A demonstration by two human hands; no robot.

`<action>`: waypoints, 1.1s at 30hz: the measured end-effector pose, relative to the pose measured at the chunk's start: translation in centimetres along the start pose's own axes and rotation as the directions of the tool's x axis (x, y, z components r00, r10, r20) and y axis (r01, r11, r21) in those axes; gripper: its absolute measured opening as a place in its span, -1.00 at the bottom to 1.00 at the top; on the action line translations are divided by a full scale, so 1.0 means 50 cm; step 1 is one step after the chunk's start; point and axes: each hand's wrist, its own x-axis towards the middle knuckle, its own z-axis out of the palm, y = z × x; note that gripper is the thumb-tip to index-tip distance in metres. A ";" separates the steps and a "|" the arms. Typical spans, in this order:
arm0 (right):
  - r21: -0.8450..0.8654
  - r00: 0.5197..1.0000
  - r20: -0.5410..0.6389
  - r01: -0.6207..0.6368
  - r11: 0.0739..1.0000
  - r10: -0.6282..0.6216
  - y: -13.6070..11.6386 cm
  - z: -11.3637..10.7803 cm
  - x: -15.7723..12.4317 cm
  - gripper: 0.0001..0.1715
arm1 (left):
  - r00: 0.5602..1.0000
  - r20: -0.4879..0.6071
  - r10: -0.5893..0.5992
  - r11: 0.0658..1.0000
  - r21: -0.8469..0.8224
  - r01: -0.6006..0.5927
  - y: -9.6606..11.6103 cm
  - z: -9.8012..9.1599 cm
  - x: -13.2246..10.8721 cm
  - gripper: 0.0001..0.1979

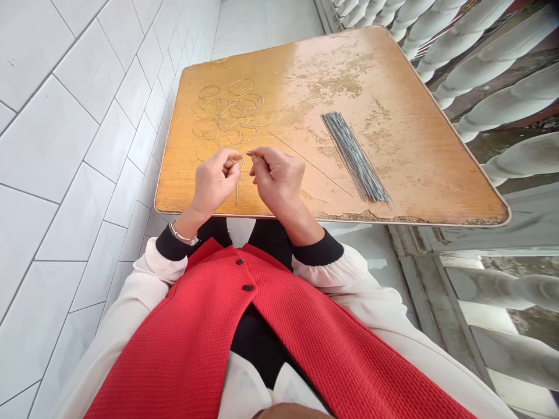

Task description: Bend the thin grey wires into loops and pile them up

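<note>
Over worn orange-brown wooden table (183, 189) | pinching thin pale metal wire (237, 194) with left hand (216, 181) | curling fingers of right hand (279, 179) alongside, cannot tell if pinching

This looks like a balcony or porch: white balusters (502, 102) line the right side, a tiled wall (65, 157) the left.

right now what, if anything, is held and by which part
The left hand pinches a thin wire above its straight end; whether the right hand grips it is unclear.
</note>
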 end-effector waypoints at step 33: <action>0.404 0.928 0.183 -0.371 0.836 0.323 -0.003 -0.005 0.004 -0.80 | 0.896 0.221 -0.385 0.749 -0.492 0.444 0.030 -0.035 0.013 -0.73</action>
